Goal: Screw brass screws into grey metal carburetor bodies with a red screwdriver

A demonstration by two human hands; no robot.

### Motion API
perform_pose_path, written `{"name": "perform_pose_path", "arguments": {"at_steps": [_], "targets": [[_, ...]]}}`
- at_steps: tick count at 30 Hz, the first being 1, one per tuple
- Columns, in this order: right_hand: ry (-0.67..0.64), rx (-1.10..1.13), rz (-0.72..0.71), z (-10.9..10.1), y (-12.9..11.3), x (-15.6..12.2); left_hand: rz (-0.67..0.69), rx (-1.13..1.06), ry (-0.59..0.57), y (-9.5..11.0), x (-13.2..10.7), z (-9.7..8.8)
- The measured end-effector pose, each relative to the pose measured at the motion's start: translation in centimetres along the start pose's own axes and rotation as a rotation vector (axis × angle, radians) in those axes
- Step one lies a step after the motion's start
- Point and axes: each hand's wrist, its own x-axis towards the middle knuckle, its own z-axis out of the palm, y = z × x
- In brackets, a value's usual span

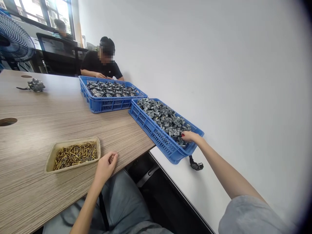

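Note:
My right hand (190, 136) reaches into the near end of a blue plastic crate (156, 131) heaped with small grey metal carburetors (165, 117). Its thumb and fingers close on one carburetor (181, 140) at the top of the heap; the fingertips are partly hidden. At the table edge my left hand (107, 164) rests with curled fingers, and what they hold, if anything, does not show. Just left of it stands a cream tray (50, 159) filled with small brass pins or jets (75, 155).
A second blue crate (102, 105) of metal parts with black hoses stands farther back on the wooden table (29, 188). One loose carburetor (36, 85) lies far left. Beyond sits a person in black (90, 61). A fan (14, 39) stands at left. The near crate overhangs the table edge.

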Motion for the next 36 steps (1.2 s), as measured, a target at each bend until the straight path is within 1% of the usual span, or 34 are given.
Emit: {"name": "perform_pose_path", "arguments": {"at_steps": [2,5,10,15,21,30,36], "targets": [[-0.045,-0.041,0.038,0.0,0.0,0.4,0.0,-0.014,0.004,-0.1,0.0,0.0],[-0.07,-0.08,0.088,0.3,-0.1,1.2,0.004,-0.031,0.007,-0.2,0.0,0.1],[-0.088,-0.068,0.114,1.1,0.0,2.1,0.01,-0.04,0.004,-0.3,0.0,0.0],[-0.081,0.023,0.084,1.3,0.2,2.6,0.016,-0.039,0.004,-0.3,0.0,0.0],[-0.067,0.144,0.038,1.4,-0.3,2.9,0.031,-0.028,0.013,-0.2,0.0,0.0],[-0.028,0.302,0.023,2.3,0.1,1.6,0.034,-0.031,0.01,-0.3,0.0,0.1],[0.054,0.422,0.012,2.7,0.7,1.3,0.036,-0.018,0.003,-0.3,0.0,0.1]]}}
